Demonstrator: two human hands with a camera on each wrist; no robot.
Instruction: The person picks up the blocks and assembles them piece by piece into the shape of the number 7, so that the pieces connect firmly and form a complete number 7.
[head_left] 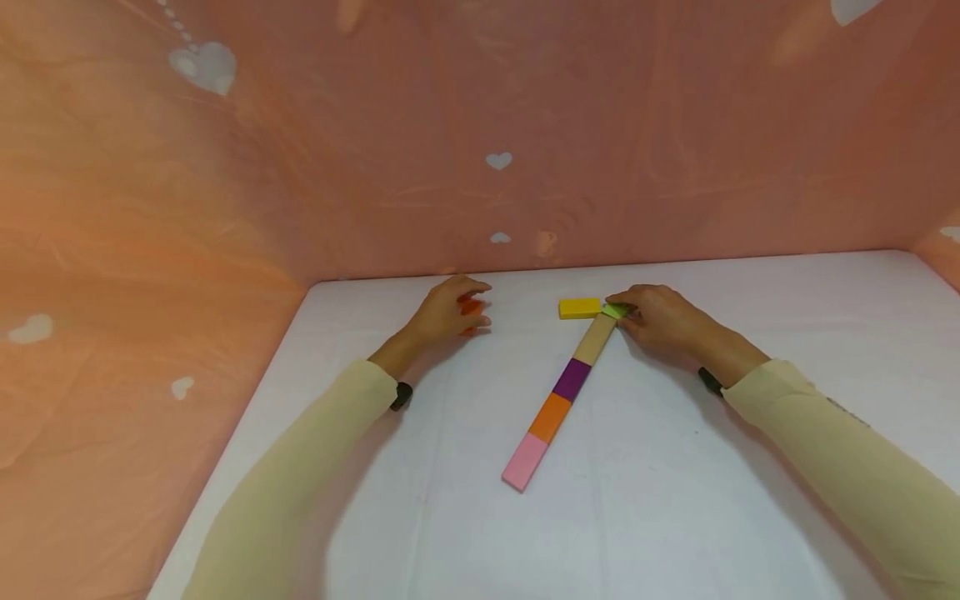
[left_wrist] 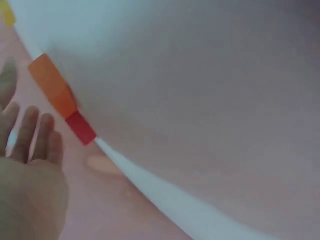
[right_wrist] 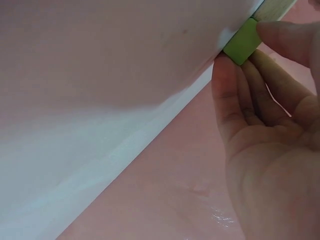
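My right hand (head_left: 663,323) pinches a green block (head_left: 617,311) at the far end of a slanting row. The right wrist view shows thumb and fingers of the hand (right_wrist: 270,135) on the green block (right_wrist: 243,42). Nearer in the row lie beige (head_left: 596,339), purple (head_left: 572,380), orange (head_left: 550,418) and pink (head_left: 525,461) blocks. A yellow block (head_left: 579,309) lies crosswise left of the green one. My left hand (head_left: 444,315), fingers apart, is beside an orange block (head_left: 470,307). In the left wrist view a red block (left_wrist: 81,128) adjoins the orange one (left_wrist: 52,85); the hand (left_wrist: 32,175) holds nothing.
A white cloth (head_left: 465,517) covers the table. Orange-pink sheeting with pale hearts (head_left: 420,125) stands along its back edge and at the left side.
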